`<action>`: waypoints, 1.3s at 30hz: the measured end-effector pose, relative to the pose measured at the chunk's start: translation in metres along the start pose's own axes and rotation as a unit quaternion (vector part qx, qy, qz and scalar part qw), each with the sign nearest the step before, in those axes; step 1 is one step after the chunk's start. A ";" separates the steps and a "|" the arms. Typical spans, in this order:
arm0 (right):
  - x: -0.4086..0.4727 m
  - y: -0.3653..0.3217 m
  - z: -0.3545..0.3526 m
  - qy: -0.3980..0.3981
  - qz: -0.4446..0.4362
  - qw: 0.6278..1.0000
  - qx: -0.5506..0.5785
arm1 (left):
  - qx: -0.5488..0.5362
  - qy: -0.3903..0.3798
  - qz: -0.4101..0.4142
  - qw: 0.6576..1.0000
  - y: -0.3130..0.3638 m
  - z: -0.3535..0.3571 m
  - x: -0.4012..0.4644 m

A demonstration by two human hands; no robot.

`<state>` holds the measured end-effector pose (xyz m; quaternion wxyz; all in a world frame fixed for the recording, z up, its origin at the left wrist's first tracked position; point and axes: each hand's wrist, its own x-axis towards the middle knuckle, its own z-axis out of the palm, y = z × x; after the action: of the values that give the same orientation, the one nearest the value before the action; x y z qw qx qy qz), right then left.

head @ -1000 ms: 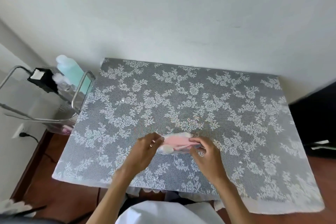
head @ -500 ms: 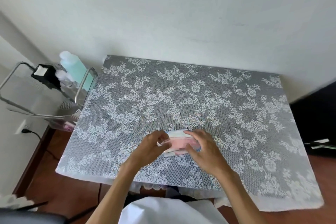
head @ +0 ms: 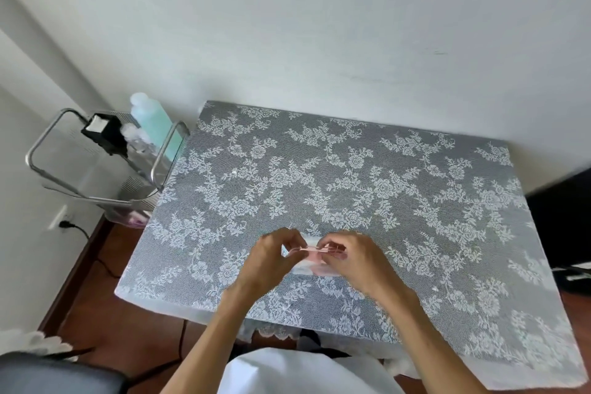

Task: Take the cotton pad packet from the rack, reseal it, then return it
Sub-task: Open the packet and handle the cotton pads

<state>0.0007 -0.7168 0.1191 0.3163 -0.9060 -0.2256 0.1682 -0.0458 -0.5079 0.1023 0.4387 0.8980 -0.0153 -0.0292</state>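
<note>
Near the front edge of the lace-covered table (head: 351,169), you pinch the cotton pad packet (head: 311,261) between both hands, left hand (head: 271,261) and right hand (head: 355,262) at opposite ends of its left-right top edge, with the rack (head: 105,166) well off to your left.

We are looking down at a table (head: 415,195) draped in a grey lace cloth (head: 287,169) with white flowers, its edge hanging over the near side. A plain pale wall (head: 319,25) is rising behind it. A tall turquoise bottle (head: 153,125) is standing to the table's left, just beside a black box (head: 102,133) with a white label. A socket (head: 62,221) on the left wall is holding a black plug, whose cable (head: 96,253) is trailing onto the reddish-brown floor (head: 105,307). Something dark and blurred is sitting at the right edge (head: 563,217). A grey cushion (head: 48,374) is showing at the bottom left.
</note>
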 end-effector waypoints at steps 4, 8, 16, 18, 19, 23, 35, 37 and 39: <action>-0.001 -0.002 -0.003 0.002 -0.001 1.000 -0.003 | 0.008 0.019 0.000 1.000 0.001 -0.001 -0.001; -0.004 -0.003 -0.004 0.016 -0.005 1.000 0.010 | 0.017 0.027 -0.011 0.999 0.005 0.001 -0.001; -0.006 0.008 -0.008 0.015 0.046 0.998 0.046 | -0.077 -0.064 -0.041 0.994 0.005 -0.006 0.002; -0.007 0.011 -0.008 0.016 0.044 0.997 0.057 | -0.090 -0.095 -0.042 0.991 0.002 -0.009 0.002; -0.008 0.012 -0.008 0.018 0.040 0.997 0.067 | -0.097 -0.105 -0.044 0.989 0.001 -0.010 0.002; -0.008 0.010 -0.007 0.004 0.018 0.996 0.082 | -0.084 -0.091 -0.055 0.991 -0.001 -0.007 0.001; -0.007 0.005 0.007 0.065 -0.026 0.995 0.078 | 0.007 0.028 0.016 0.999 0.010 -0.010 0.005; -0.005 0.005 0.009 0.070 -0.023 0.994 0.082 | 0.012 0.029 0.015 0.999 0.009 -0.010 0.003; -0.003 0.006 0.009 0.078 -0.011 0.993 0.088 | -0.012 0.015 -0.009 1.000 0.004 -0.011 0.000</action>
<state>-0.0040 -0.7178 0.1094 0.4129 -0.8826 -0.1943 0.1130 -0.0456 -0.5019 0.1122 0.4497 0.8929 -0.0007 -0.0201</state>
